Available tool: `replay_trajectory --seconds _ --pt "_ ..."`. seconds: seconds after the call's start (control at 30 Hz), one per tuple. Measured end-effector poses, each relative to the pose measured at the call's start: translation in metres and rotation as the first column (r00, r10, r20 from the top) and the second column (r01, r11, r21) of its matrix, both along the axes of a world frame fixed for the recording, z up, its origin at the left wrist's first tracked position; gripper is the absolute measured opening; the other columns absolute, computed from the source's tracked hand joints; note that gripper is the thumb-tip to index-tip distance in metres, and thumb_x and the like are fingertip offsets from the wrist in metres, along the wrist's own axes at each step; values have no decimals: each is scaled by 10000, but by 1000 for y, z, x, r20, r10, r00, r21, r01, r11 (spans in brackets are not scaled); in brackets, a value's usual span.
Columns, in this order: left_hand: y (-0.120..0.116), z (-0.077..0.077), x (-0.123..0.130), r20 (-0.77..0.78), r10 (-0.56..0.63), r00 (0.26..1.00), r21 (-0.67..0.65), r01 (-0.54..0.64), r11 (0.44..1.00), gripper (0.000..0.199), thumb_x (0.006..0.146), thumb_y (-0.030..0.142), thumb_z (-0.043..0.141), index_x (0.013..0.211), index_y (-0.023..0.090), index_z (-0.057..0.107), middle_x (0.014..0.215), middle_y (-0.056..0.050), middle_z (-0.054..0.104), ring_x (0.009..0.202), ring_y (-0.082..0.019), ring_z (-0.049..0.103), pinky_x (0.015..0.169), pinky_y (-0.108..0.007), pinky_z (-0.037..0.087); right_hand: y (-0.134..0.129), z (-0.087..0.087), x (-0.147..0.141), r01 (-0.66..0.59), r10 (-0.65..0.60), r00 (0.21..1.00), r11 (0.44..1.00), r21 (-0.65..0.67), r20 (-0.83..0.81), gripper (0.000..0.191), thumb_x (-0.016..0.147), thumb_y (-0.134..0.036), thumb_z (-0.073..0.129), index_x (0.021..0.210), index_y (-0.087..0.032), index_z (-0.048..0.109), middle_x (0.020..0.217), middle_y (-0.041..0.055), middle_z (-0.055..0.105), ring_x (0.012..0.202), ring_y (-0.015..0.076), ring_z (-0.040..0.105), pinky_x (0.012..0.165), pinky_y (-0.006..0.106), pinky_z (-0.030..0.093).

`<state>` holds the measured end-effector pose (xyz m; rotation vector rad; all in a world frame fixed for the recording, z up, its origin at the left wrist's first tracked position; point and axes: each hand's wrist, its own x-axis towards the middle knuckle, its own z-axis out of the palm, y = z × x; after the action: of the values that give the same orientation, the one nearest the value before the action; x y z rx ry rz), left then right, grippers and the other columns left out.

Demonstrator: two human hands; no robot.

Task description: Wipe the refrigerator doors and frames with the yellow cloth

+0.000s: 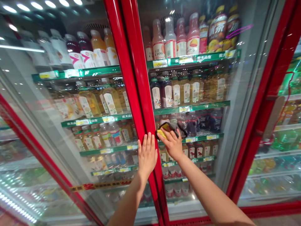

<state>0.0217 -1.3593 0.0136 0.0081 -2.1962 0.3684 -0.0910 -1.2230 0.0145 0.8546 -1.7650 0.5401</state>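
Note:
My left hand (147, 153) lies flat, fingers stretched out, on the red door frame (136, 62) where two glass cooler doors meet. To its right, my right hand (172, 146) presses a cloth (174, 128), dark grey with a yellow part, against the right door's glass (188, 70) close to the frame. The fingers spread over the cloth and partly cover it. Both doors look closed. Behind the glass, bottled drinks (195, 88) stand in rows on shelves with green label strips (204, 105).
The left glass door (47, 103) shows more shelves of bottles (88, 102) and a yellow promotional strip (101, 185) low down. At the right, past another red frame (258, 103), are further drink shelves (275, 153). Ceiling lights reflect in the glass.

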Motion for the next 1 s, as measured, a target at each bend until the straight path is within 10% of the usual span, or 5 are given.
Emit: replay_trajectory --seconds 0.2,0.43,0.7,0.9,1.0 --pt "-5 -9 -1 -29 -43 999 -23 43 999 786 992 267 506 1623 193 43 1676 -118 202 1560 -285 193 1286 -511 187 53 -86 -5 -31 28 999 974 223 16 666 898 -66 558 1464 -414 520 1386 -46 664 1230 187 569 1287 451 14" --pt "19 -14 -16 -82 -28 996 18 29 999 825 977 260 542 1621 197 31 1677 -131 173 1558 -310 173 1277 -551 190 63 -11 -33 224 -199 969 958 -181 149 627 904 -106 529 1475 -366 522 1599 36 448 1481 295 349 1223 587 176" --pt "54 -22 -34 4 -63 998 40 63 997 875 939 304 607 1625 201 73 1685 -121 147 1563 -305 162 1278 -529 198 112 -85 -32 72 -84 995 980 187 56 645 901 -97 545 1458 -421 523 1496 -22 576 1329 208 518 1276 487 60" --pt "78 -24 -51 10 -56 998 73 55 996 888 930 280 612 1626 193 66 1687 -136 127 1567 -327 114 1261 -578 217 130 -51 -64 282 -245 954 927 -247 171 637 892 -92 522 1484 -325 513 1589 92 452 1494 305 342 1193 593 237" --pt "100 -29 -65 5 -57 998 109 56 993 892 935 254 598 1624 180 35 1685 -147 114 1568 -319 104 1258 -583 218 121 -48 -61 248 -222 961 955 -163 166 675 882 -98 537 1506 -350 480 1604 81 433 1492 311 346 1202 614 199"
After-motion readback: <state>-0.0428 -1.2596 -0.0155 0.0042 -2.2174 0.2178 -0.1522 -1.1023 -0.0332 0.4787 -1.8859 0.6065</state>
